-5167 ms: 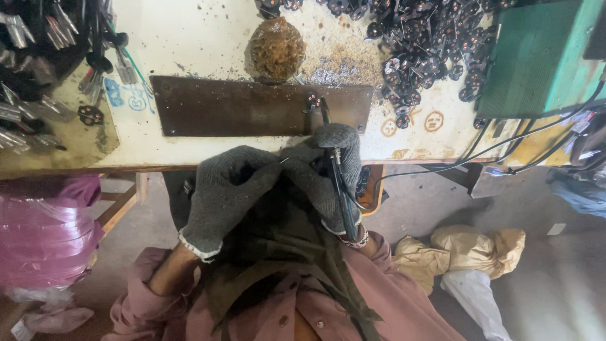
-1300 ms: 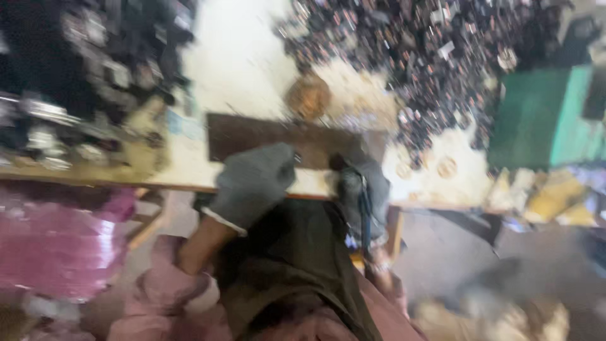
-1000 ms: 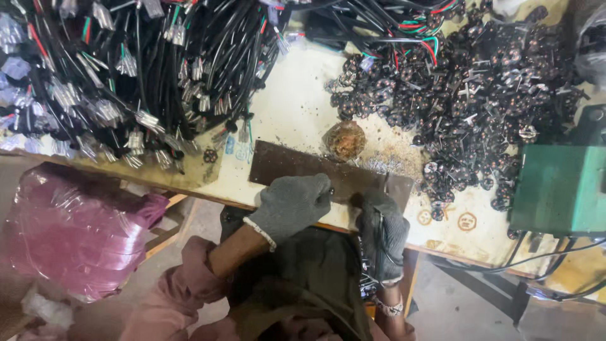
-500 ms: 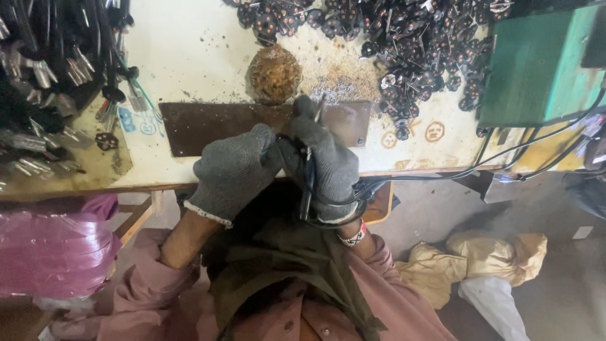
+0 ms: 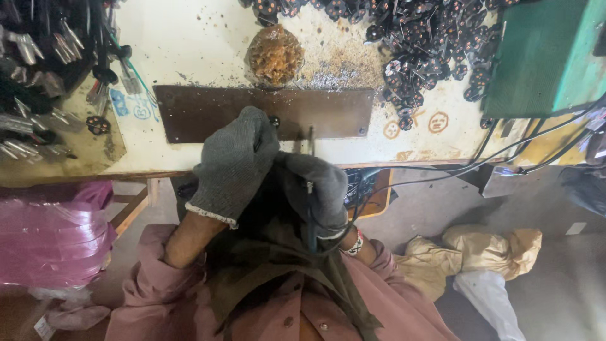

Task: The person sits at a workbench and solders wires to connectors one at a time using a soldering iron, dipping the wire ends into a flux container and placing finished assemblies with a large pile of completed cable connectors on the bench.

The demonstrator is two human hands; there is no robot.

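Left hand (image 5: 235, 161), in a grey knitted glove with a pale cuff, is curled closed over a small dark part (image 5: 274, 120) at the near edge of the brown plate (image 5: 208, 113); the fingers press together and hide most of it. Right hand (image 5: 315, 186), gloved alike, is wrapped tight round a thin dark-handled tool (image 5: 310, 208), whose metal tip points to 12 o'clock at the plate's edge. Both hands meet just off the table edge.

The plate is flat, rectangular and dull, dusted with grit. At 12 o'clock from the hands sits a round, crusty brown lump (image 5: 274, 55) amid pale filings. At 1 o'clock lies a heap of small black round parts (image 5: 435, 44); at 2 o'clock stands a green box (image 5: 546, 57). At 10 o'clock, black cables with metal terminals (image 5: 44, 57) spread over the cream, stained table (image 5: 183, 38). At 8 o'clock, pink plastic wrap (image 5: 53, 233); at 4 o'clock, tan sacks (image 5: 480, 249) on a grey floor.
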